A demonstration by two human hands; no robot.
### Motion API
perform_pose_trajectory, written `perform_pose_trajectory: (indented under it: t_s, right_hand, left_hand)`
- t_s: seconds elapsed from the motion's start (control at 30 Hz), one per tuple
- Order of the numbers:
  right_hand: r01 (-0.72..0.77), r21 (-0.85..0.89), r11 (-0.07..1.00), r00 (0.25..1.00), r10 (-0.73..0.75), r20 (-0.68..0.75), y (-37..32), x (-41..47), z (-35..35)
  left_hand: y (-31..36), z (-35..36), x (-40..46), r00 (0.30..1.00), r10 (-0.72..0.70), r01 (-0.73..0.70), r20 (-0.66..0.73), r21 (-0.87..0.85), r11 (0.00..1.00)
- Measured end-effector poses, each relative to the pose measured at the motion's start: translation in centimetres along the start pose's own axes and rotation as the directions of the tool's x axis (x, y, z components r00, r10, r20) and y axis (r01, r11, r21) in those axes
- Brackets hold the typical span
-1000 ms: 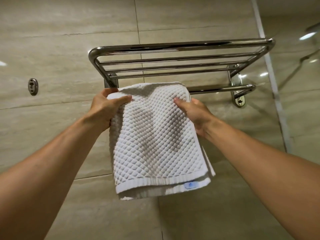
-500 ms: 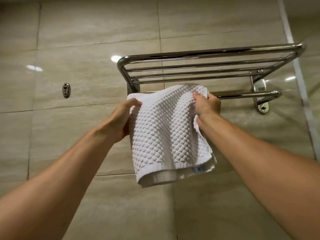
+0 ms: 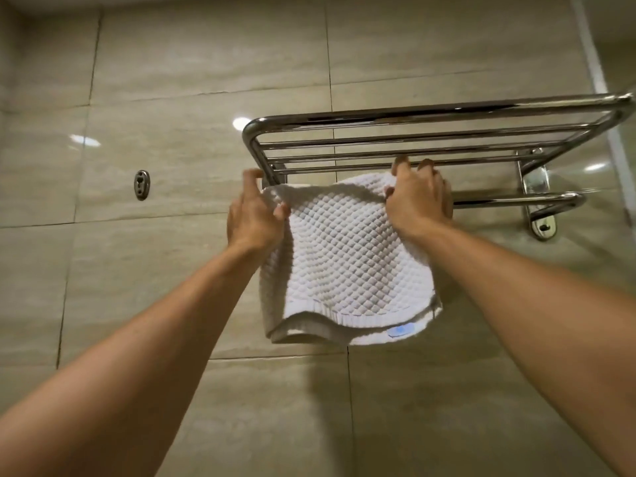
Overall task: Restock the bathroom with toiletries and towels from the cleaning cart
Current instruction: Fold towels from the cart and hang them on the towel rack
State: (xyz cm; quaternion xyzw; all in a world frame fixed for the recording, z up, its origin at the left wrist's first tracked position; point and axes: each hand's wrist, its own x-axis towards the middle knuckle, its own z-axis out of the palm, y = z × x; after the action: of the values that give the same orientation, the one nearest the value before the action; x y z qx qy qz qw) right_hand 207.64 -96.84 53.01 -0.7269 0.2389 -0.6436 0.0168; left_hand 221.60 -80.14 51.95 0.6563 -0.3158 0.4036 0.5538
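Observation:
A white waffle-weave towel (image 3: 344,263) hangs folded over the lower bar (image 3: 509,201) of a chrome towel rack (image 3: 430,111) on the tiled wall. A small blue tag shows at its bottom hem. My left hand (image 3: 253,215) pinches the towel's upper left corner between thumb and fingers. My right hand (image 3: 418,197) grips the upper right corner, its fingers curled over the fold at the bar. The bar under the towel is hidden.
The rack's upper shelf of several chrome rails holds nothing. A small metal wall hook (image 3: 141,184) sits to the left. A glass shower panel (image 3: 619,166) runs down the right edge. Beige tiles cover the wall.
Both hands have risen to the top of the towel at the bar. The towel's hanging part has bunched and its hem now curves. The view has shifted left.

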Motion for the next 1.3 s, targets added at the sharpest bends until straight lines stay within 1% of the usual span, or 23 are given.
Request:
perform_pose_trajectory:
  t_s: [0.03, 0.07, 0.1, 0.17, 0.23, 0.27, 0.3, 0.37, 0.4, 0.5, 0.57, 0.63, 0.67, 0.73, 0.77, 0.8, 0.87, 0.97, 1.03, 1.1, 1.2, 1.3]
  right_hand:
    - [0.076, -0.189, 0.979, 0.997, -0.081, -0.015, 0.2, -0.3, 0.5]
    - [0.135, -0.301, 0.944, 0.989, -0.146, -0.014, 0.2, -0.5, 0.9]
    - [0.194, -0.33, 0.924, 0.979, -0.203, 0.007, 0.0, -0.8, 1.1]
    - [0.339, -0.259, 0.905, 0.941, -0.324, 0.099, -0.6, -1.2, 1.8]
    - [0.496, -0.251, 0.831, 0.865, -0.447, 0.227, -1.3, -1.7, 2.9]
    - [0.54, -0.271, 0.797, 0.837, -0.473, 0.277, -1.4, -1.8, 3.5]
    - [0.557, -0.293, 0.777, 0.825, -0.476, 0.305, -1.4, -1.7, 3.8]
    - [0.566, -0.306, 0.766, 0.821, -0.488, 0.295, -0.9, -1.2, 4.1]
    - [0.575, -0.293, 0.764, 0.815, -0.503, 0.287, -0.6, -0.9, 4.0]
    - [0.597, -0.208, 0.775, 0.792, -0.527, 0.308, -0.4, 0.7, 3.8]
    - [0.601, -0.145, 0.786, 0.779, -0.535, 0.327, -0.8, 1.9, 3.8]
    - [0.551, -0.08, 0.831, 0.788, -0.486, 0.379, -1.0, 3.1, 3.8]
    - [0.509, -0.061, 0.859, 0.801, -0.446, 0.399, -1.0, 3.6, 4.0]
    - [0.454, -0.077, 0.888, 0.835, -0.393, 0.385, -0.9, 4.0, 4.1]
    - [0.456, -0.097, 0.885, 0.846, -0.397, 0.356, -0.8, 4.0, 4.2]
    - [0.471, -0.113, 0.875, 0.851, -0.417, 0.32, -0.7, 4.0, 4.3]
    - [0.527, -0.132, 0.839, 0.834, -0.482, 0.268, -0.3, 3.8, 4.5]
    - [0.613, -0.147, 0.777, 0.778, -0.559, 0.288, 1.0, 4.2, 4.1]
    - [0.642, -0.157, 0.75, 0.753, -0.58, 0.31, 1.7, 4.3, 3.9]
    - [0.653, -0.173, 0.738, 0.747, -0.59, 0.305, 1.9, 4.3, 3.8]
    - [0.678, -0.289, 0.676, 0.735, -0.635, 0.239, 1.9, 4.1, 3.9]
    - [0.71, -0.374, 0.597, 0.697, -0.671, 0.253, 2.4, 3.6, 3.7]
  left_hand:
    - [0.0, 0.5, -0.4, 0.999, 0.052, -0.052, 0.003, 0.08, 0.995]
    - [-0.1, 0.9, -0.7, 0.997, 0.07, -0.072, 0.013, 0.128, 0.989]
    - [-0.3, 1.3, -0.9, 0.997, 0.076, -0.079, 0.023, 0.161, 0.984]
    - [-0.8, 1.9, -1.3, 0.994, 0.11, -0.114, 0.03, 0.236, 0.965]
    - [-1.2, 2.3, -1.3, 0.989, 0.151, -0.147, 0.009, 0.296, 0.944]
    - [-1.4, 2.5, -1.2, 0.988, 0.157, -0.148, -0.003, 0.308, 0.94]
    - [-1.5, 2.7, -1.0, 0.988, 0.151, -0.14, -0.012, 0.305, 0.942]
    - [-1.4, 2.8, -0.7, 0.991, 0.136, -0.126, -0.013, 0.307, 0.943]
    - [-1.3, 2.8, -0.6, 0.988, 0.152, -0.139, -0.011, 0.34, 0.93]
    - [-1.0, 2.9, -0.3, 0.956, 0.29, -0.226, -0.039, 0.529, 0.818]
    - [-0.6, 2.8, -0.2, 0.931, 0.363, -0.289, -0.023, 0.557, 0.778]
    - [-0.3, 2.9, -0.3, 0.899, 0.433, -0.395, 0.063, 0.543, 0.741]
    - [-0.2, 3.1, -0.3, 0.866, 0.483, -0.468, 0.128, 0.546, 0.694]
    - [-0.5, 3.4, -0.4, 0.795, 0.552, -0.586, 0.252, 0.558, 0.588]
    - [-0.9, 3.4, -0.2, 0.773, 0.56, -0.615, 0.298, 0.567, 0.548]
    - [-1.5, 3.3, 0.0, 0.761, 0.559, -0.63, 0.33, 0.584, 0.512]
    - [-2.8, 2.9, 0.4, 0.758, 0.541, -0.631, 0.365, 0.62, 0.465]
    - [-4.1, 2.0, 1.0, 0.76, 0.529, -0.633, 0.377, 0.613, 0.473]
    - [-4.5, 1.5, 1.4, 0.738, 0.54, -0.664, 0.404, 0.579, 0.474]
    - [-4.6, 1.0, 1.9, 0.714, 0.541, -0.696, 0.445, 0.541, 0.472]
    - [-4.5, 0.6, 2.0, 0.694, 0.515, -0.719, 0.503, 0.524, 0.457]
    - [-4.5, 0.4, 1.5, 0.681, 0.51, -0.73, 0.526, 0.541, 0.418]
